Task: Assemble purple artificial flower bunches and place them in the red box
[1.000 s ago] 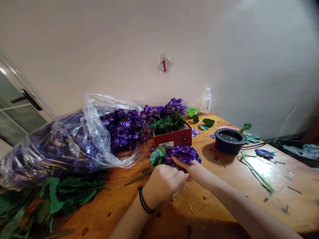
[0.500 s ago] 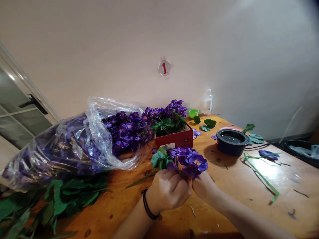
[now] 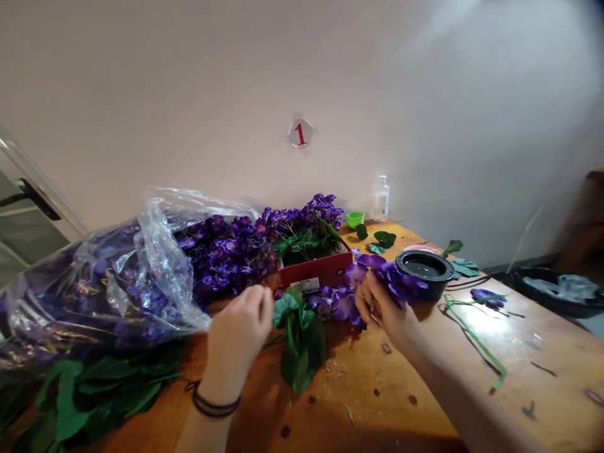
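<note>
My right hand [image 3: 383, 308] holds purple blooms [image 3: 401, 283] in closed fingers over the counter [image 3: 358, 384]; my left hand [image 3: 245, 321] curls beside green leaves [image 3: 304, 346], whether gripping anything I cannot tell. I judge this bloom handling; the next move calls for light pressure.

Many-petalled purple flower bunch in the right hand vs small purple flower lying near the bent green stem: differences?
Support: the purple flower bunch is gripped in the right hand; the small purple flower lies on the brown wooden table. Size: the bunch looks larger and fuller; the small flower looks flatter. Shared: both have purple petals.
</note>
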The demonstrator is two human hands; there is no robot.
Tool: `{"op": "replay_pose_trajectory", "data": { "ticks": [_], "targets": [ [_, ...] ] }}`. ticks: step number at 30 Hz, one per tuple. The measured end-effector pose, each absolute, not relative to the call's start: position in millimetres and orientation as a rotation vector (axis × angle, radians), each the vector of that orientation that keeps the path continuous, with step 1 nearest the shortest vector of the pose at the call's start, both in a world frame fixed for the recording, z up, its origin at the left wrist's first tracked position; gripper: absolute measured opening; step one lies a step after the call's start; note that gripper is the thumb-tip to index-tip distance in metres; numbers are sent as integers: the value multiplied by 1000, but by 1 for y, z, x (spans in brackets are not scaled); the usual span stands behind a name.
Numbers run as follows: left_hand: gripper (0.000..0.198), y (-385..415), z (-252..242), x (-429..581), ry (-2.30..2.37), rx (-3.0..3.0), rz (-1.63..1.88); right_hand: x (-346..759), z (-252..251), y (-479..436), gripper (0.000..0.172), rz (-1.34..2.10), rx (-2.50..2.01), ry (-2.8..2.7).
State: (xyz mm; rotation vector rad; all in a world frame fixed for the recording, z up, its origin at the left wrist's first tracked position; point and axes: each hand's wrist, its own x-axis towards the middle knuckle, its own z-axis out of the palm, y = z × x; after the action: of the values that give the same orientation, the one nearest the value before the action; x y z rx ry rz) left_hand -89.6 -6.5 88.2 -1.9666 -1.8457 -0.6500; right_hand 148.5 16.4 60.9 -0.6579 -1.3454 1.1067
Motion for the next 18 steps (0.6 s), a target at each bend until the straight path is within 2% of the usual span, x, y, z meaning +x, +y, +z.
{"op": "replay_pose_trajectory", "data": {
  "ticks": [2,5,9,11,14,18],
  "targets": [
    [35,-1,93,-114,-2359,-1755,-323,151,62,18,47,1058,-692,-1402],
    [29,3,95,-138,-2611,-1579,-174,151,64,15,48,976,-784,-1485],
    [30,-1,97,-121,-2355,-1627,-524,144,64,9,40,860,-877,-1535],
    [23,-8,95,-94,-2077,-2081,-748,137,59,10,33,809,-923,-1559],
    [25,-20,85,-54,-1686,-2866,-747,126,46,19,23,795,-944,-1577],
    [22,-28,70,-31,-1604,-3077,-891,114,31,33,19,872,-924,-1610]
  ]
}}
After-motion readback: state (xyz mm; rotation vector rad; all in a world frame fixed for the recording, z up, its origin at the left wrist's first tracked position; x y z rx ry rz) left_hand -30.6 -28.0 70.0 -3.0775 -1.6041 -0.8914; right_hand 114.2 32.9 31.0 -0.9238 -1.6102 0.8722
